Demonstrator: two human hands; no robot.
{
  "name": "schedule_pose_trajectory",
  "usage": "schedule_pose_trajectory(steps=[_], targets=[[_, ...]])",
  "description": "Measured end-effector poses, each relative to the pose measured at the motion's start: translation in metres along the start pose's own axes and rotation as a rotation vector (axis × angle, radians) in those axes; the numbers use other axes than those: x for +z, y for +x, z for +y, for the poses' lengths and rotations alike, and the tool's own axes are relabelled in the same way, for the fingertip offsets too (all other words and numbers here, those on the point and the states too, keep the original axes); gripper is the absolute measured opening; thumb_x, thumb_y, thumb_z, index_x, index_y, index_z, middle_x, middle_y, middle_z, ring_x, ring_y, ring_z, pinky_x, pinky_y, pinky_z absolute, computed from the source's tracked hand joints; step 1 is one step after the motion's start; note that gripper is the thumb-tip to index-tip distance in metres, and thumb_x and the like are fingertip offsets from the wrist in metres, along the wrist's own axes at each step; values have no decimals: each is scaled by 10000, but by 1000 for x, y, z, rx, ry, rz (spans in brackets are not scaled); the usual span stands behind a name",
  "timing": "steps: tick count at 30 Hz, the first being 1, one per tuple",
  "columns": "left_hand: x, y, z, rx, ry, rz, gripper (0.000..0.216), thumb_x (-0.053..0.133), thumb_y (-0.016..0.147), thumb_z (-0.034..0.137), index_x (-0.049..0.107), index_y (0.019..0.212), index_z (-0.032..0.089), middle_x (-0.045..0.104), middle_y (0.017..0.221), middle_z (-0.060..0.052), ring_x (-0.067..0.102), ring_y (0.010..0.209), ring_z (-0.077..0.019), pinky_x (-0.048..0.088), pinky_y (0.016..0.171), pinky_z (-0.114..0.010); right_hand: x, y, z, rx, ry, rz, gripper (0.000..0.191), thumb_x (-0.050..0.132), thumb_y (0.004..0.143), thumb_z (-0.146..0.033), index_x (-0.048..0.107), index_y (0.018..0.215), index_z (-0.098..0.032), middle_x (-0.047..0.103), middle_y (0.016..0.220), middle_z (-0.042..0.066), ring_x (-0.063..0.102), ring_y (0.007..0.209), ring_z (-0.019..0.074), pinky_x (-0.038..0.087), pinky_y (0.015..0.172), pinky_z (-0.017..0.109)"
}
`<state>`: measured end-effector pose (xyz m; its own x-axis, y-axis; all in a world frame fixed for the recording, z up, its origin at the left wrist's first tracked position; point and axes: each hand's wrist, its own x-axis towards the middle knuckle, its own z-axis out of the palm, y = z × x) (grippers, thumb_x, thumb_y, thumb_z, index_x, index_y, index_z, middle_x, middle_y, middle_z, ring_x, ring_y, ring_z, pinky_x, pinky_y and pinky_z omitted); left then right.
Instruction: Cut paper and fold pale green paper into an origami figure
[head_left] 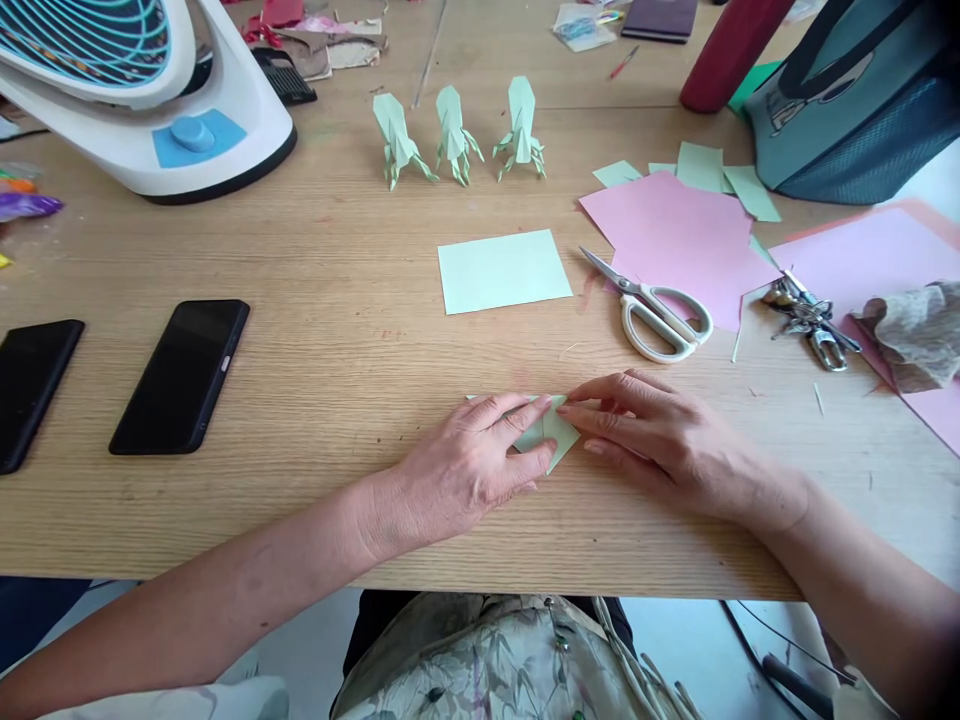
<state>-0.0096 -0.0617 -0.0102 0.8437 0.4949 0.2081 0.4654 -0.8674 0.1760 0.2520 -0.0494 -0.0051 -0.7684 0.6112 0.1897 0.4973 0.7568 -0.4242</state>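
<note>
A small folded piece of pale green paper (553, 430) lies on the wooden table (337, 330) near its front edge. My left hand (472, 465) rests on its left part, thumb and fingers pinching it down. My right hand (652, 430) lies flat at its right side, fingertips pressing the paper's top edge. Most of the paper is hidden under both hands. Farther back lie a flat pale green sheet (502, 270) and three finished green origami figures (454, 135) standing in a row.
White-handled scissors (652, 310) lie on pink paper (675, 240) to the right, beside keys (810, 315) and crumpled brown paper (915, 330). Two black phones (184, 375) lie at left. A white fan (142, 90) stands back left, a grey bag (855, 100) back right.
</note>
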Motion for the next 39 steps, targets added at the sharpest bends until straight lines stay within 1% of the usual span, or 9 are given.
schedule_pose_trajectory(steps=[8, 11, 14, 18, 23, 30, 33, 36, 39], targets=[[0, 1, 1, 7, 23, 6, 212, 515, 975, 248, 624, 1133, 158, 571, 1382, -192, 540, 1268, -299, 516, 977, -455, 0, 2, -7, -32, -159, -64, 295, 456, 987, -173, 623, 1227, -132, 623, 1209, 179, 604, 996, 271, 537, 834, 439], [2, 0, 0, 24, 35, 16, 218, 524, 971, 255, 619, 1142, 159, 564, 1391, -196, 541, 1270, -310, 520, 971, -459, -1, 0, -8, -52, -220, -69, 284, 482, 969, -147, 629, 1211, -136, 630, 1216, 175, 615, 1004, 277, 539, 835, 447], [3, 0, 0, 26, 47, 22, 210, 534, 965, 247, 617, 1138, 162, 561, 1393, -198, 542, 1269, -313, 522, 962, -457, -2, -3, -8, -58, -240, -69, 260, 499, 957, -143, 645, 1172, -154, 624, 1248, 162, 618, 1007, 271, 543, 834, 443], [3, 1, 2, 21, 64, 18, 196, 530, 964, 231, 615, 1124, 157, 560, 1392, -193, 539, 1270, -311, 517, 962, -451, -4, -10, -10, -74, -257, -106, 218, 485, 964, -151, 671, 1077, -140, 623, 1267, 168, 613, 1017, 280, 545, 824, 452], [4, 0, 2, 15, 78, 29, 154, 517, 970, 236, 611, 1063, 159, 572, 1378, -170, 540, 1263, -309, 520, 947, -451, -5, -13, -12, -81, -237, -95, 240, 494, 962, -153, 655, 1138, -132, 592, 1335, 172, 602, 1087, 295, 550, 861, 469], [1, -1, 1, 39, 81, -6, 144, 524, 966, 237, 607, 1048, 153, 533, 1418, -193, 511, 1285, -314, 496, 986, -464, 0, -16, -3, -109, -107, -12, 298, 533, 948, -152, 627, 1231, -138, 602, 1344, 172, 616, 1079, 272, 551, 876, 453], [0, -1, 1, 50, 78, -15, 145, 542, 957, 237, 605, 1054, 149, 522, 1426, -201, 497, 1298, -319, 484, 998, -468, 1, -19, 0, -127, -72, 14, 293, 554, 942, -162, 636, 1223, -141, 609, 1346, 164, 627, 1051, 263, 547, 868, 443], [-1, -2, 0, 41, 58, -49, 222, 546, 961, 298, 603, 1106, 140, 493, 1453, -206, 469, 1323, -328, 463, 1016, -482, 0, -19, 1, -131, -38, 55, 274, 559, 940, -161, 649, 1196, -130, 659, 1253, 158, 640, 1018, 250, 548, 857, 418], [0, -2, -2, 46, 19, -71, 493, 515, 957, 461, 516, 1336, 146, 469, 1473, -210, 436, 1349, -330, 431, 1046, -490, 1, -16, 0, -98, -21, 74, 301, 546, 947, -170, 636, 1232, -132, 684, 1157, 147, 644, 1008, 242, 552, 849, 396]])
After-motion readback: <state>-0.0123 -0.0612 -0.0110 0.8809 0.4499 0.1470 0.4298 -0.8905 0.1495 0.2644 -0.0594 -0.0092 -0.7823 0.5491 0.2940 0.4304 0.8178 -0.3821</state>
